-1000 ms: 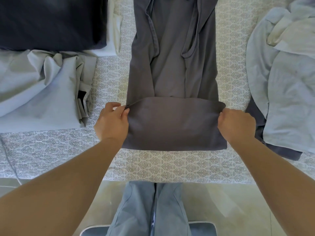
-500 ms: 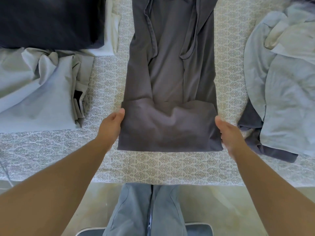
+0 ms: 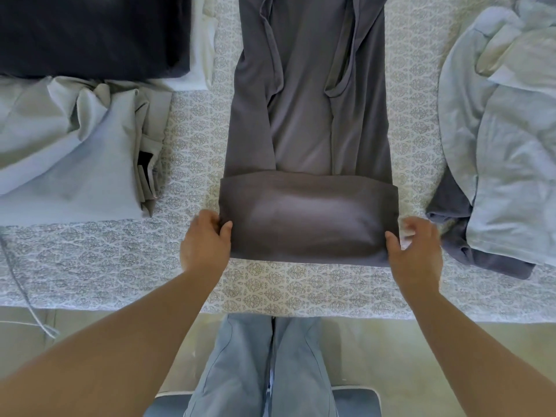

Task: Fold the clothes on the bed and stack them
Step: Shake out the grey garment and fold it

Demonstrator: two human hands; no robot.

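The dark grey shirt (image 3: 307,121) lies mid-bed (image 3: 301,290), sides tucked in, hem turned up once. The left hand (image 3: 204,245) and right hand (image 3: 416,251) each pinch that fold's ends. More folds remain; the crumpled pale clothes (image 3: 505,139) look unfolded.

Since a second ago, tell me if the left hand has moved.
Yes. The left hand slid toward the person along the grey shirt, from the flap's far corner to near its fold.
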